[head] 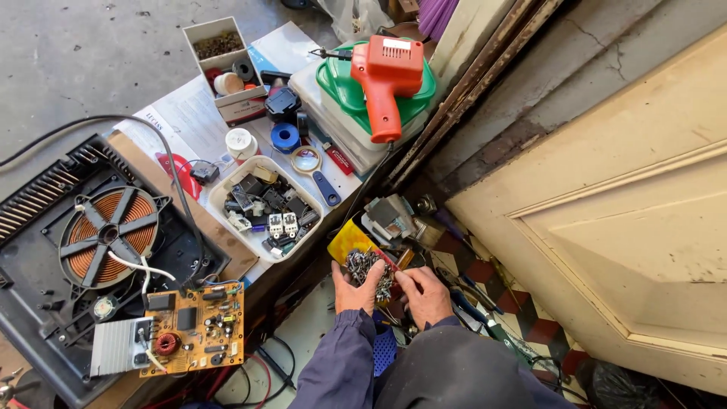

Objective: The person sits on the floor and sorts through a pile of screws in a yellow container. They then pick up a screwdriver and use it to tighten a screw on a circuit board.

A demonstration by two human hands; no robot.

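While the left hand cups a heap of screws (small, silvery, tangled), the right hand at three o'clock pinches some.

Bright daylight, soft shadows, sharp, edges warped.

A paper-covered low counter carries a white plastic tray of black parts, a blue-handled magnifier, blue tape roll and white lidded boxes.
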